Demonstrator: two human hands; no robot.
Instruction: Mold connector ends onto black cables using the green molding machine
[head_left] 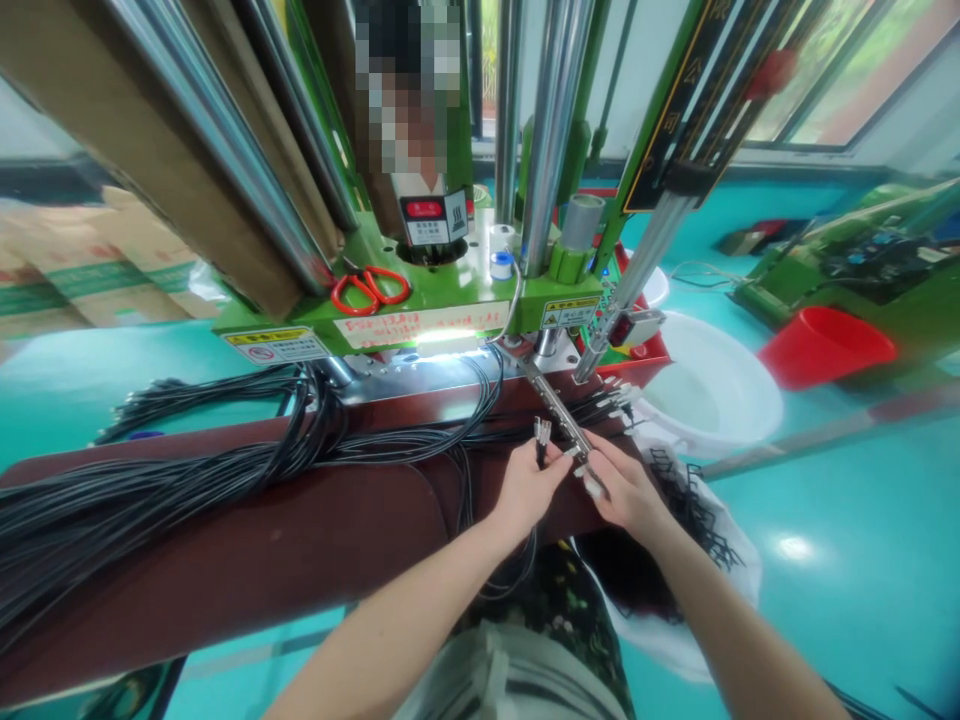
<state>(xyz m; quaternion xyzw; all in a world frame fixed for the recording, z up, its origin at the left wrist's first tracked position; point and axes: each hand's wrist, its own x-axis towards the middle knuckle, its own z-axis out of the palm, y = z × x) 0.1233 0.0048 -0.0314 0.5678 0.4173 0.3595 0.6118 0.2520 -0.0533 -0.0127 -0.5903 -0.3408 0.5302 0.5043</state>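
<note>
Teal floor is seen all around a dark red table (247,540), and a big green machine (420,290) stands at the back of it. Black wires (150,480) are spread long-ways across the table, from the far left toward the hands. A small bunch of wire ends (541,436) is pinched upright in the left hand (529,487). A thin metal bar (559,415) is touched by the right hand (626,490), whose fingers are bent close on it. Both hands almost touch. More black wires are piled in a white bag (720,560) just right. A white bowl (742,385) and a red tub (825,345) seem empty.
</note>
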